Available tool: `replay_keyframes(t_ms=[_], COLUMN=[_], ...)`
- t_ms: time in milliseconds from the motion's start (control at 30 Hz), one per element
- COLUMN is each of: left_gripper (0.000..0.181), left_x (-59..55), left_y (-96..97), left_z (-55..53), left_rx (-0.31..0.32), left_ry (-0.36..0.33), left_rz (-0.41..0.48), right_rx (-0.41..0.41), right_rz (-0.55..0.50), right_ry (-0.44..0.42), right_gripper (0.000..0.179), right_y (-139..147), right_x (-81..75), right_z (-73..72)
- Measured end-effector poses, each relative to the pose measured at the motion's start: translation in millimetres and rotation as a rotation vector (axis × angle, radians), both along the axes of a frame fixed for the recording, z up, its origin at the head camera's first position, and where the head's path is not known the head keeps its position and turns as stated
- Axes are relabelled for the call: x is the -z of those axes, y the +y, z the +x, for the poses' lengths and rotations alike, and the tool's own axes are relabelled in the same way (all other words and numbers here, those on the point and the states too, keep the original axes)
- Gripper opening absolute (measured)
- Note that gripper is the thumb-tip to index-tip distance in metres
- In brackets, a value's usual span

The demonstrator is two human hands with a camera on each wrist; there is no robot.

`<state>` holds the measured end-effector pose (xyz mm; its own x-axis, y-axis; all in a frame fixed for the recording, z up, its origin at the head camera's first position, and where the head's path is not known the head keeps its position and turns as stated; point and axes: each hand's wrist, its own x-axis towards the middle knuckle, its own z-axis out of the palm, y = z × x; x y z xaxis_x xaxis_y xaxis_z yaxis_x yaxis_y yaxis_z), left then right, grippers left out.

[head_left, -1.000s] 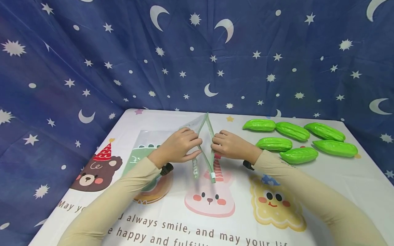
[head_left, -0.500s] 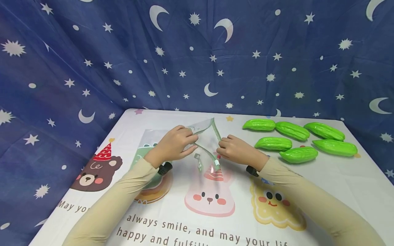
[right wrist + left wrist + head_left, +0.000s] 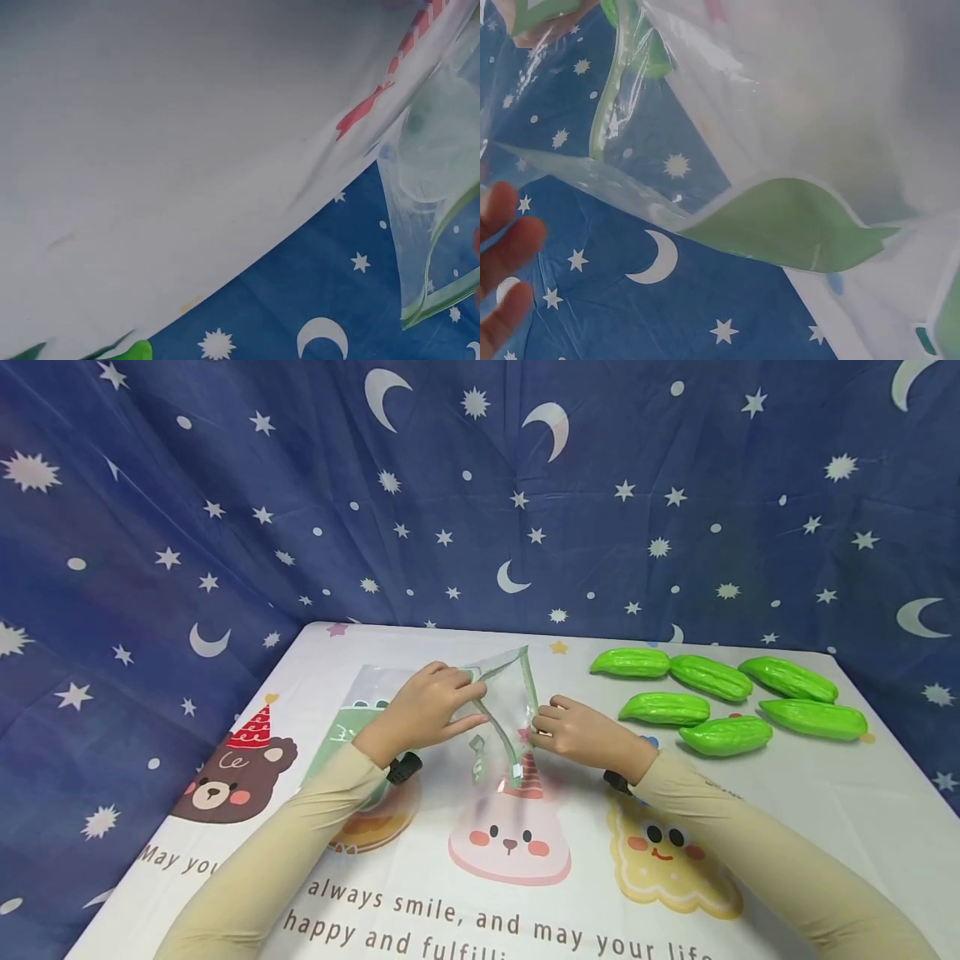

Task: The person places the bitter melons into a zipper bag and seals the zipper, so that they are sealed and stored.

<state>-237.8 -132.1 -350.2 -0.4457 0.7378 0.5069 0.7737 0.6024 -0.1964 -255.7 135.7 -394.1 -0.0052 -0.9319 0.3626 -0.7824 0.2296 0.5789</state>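
Observation:
A clear zip bag (image 3: 341, 731) with a green frog-like print and green-edged mouth stretches between the hands in the head view. Its mouth gapes, and a white slider (image 3: 517, 771) hangs at the near end of the green strip. My left hand (image 3: 423, 706) holds the left side of the mouth, thumb apart from the fingers. Several fingertips (image 3: 510, 255) show at the left edge of the left wrist view. My right hand (image 3: 585, 735) pinches the right rim with curled fingers. The right wrist view shows part of the bag (image 3: 420, 225) at its right edge.
Several green ridged vegetables (image 3: 726, 737), shiny like toys, lie at the back right of the table. A white cloth (image 3: 585, 927) with cartoon prints and lettering covers the table (image 3: 862, 827). A blue curtain (image 3: 600, 552) with stars and moons stands behind.
The right hand has moved slightly right and toward the person, widening the bag's mouth. The left hand has shifted slightly left. The green vegetables have stayed in place.

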Motion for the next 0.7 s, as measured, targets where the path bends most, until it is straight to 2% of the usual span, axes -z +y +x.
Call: replay_keyframes(t_ms=[133, 300, 500, 700], left_gripper=[0.033, 0.036, 0.035, 0.037], left_x=[-3.8, -5.6, -2.9, -1.0], left_y=[2.5, 2.0, 2.9, 5.9], left_z=[-1.3, -1.6, -2.7, -3.1], left_rx=[-0.032, -0.039, 0.001, 0.005], left_ry=[-0.032, 0.009, 0.069, 0.062], left_rz=[-0.037, -0.017, 0.037, 0.025], right_rx=[0.006, 0.014, 0.049, 0.095], right_rz=[0.005, 0.008, -0.023, -0.078], right_ry=[0.022, 0.006, -0.115, -0.236], right_gripper=[0.018, 0.020, 0.021, 0.033], right_y=[0, 1, 6, 7], right_x=[-1.6, 0.8, 9.1, 5.9], right_z=[1.3, -0.8, -5.1, -3.4])
